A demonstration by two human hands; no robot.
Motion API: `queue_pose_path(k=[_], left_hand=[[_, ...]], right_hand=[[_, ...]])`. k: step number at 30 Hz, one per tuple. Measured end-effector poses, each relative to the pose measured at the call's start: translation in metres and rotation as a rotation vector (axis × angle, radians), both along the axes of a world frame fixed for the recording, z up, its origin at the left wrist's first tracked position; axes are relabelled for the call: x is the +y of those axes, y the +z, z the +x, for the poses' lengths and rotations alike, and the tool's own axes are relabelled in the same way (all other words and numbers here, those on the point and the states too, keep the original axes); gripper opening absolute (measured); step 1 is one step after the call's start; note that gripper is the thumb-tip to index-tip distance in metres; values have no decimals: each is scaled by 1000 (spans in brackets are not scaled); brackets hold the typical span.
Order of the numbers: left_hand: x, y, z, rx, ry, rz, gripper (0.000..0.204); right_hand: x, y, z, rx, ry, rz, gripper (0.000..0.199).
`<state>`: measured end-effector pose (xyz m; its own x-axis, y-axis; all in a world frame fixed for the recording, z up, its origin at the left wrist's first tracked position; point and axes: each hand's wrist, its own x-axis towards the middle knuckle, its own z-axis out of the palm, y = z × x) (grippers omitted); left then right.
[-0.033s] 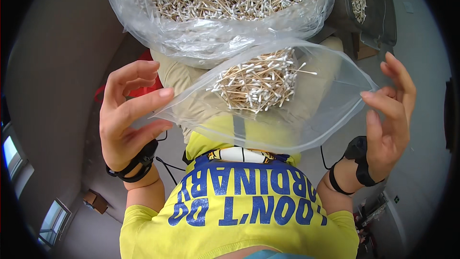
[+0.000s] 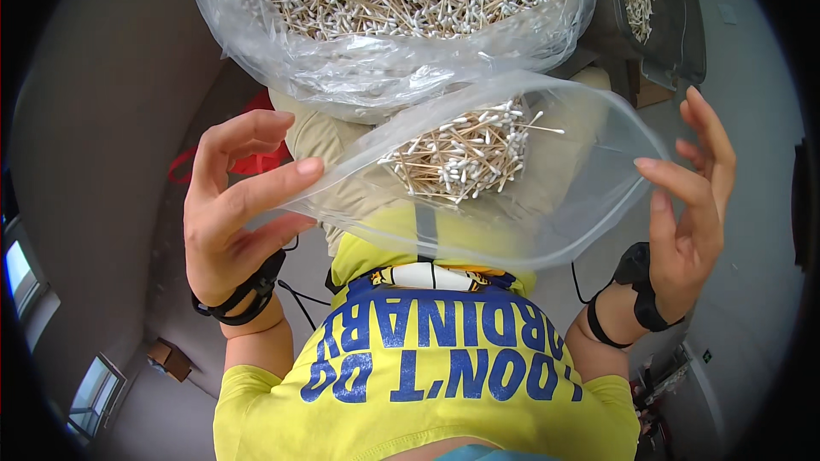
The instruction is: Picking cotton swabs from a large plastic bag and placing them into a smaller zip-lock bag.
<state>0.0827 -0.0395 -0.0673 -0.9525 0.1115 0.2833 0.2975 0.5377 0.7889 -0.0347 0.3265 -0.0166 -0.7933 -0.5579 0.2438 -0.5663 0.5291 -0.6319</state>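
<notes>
Head view: left hand [image 2: 239, 205] at left corner of a small clear bag [image 2: 589, 196], index finger and thumb spread around the edge; right hand [image 2: 688, 205] at right corner, index fingertip against the film, other fingers loosely curled and raised. Neither hand is clenched; can't tell whether either one truly pinches the film. Bag mouth gapes between them, above the lap, a clump of cotton swabs [image 2: 461, 149] inside toward its far side, white tips and tan sticks, one swab poking out rightward. Far side: big clear sack [image 2: 410, 77] heaped with loose swabs; far right, a dark grey bin [image 2: 683, 26] holding more. Writing: yellow shirt [image 2: 512, 427] on the near side has large dark-blue block capitals [image 2: 478, 376] across the chest, upside down from here, readable, two rows; above them a colourful print, partly folded. Small green sign [image 2: 707, 355] on right, too tiny to read. Black straps [image 2: 248, 294] on both wrists, beige trousers [image 2: 316, 132] beneath the bag, red item [image 2: 265, 158] beyond left hand, cardboard box [image 2: 171, 358] on near left.
</notes>
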Motion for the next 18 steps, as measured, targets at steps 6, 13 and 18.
queue_pose_path(k=[6, 13, 18], left_hand=[[27, 7, -4, 53, 92, -64, 53], [23, 19, -13, 137, 28, -542, 23], [22, 44, 4, 275, 15, -615, 21]], right_hand=[[8, -7, 3, 27, -29, 213, 33], [5, -5, 6, 68, -62, 228, 21], [-8, 23, 17, 221, 153, 102, 24]])
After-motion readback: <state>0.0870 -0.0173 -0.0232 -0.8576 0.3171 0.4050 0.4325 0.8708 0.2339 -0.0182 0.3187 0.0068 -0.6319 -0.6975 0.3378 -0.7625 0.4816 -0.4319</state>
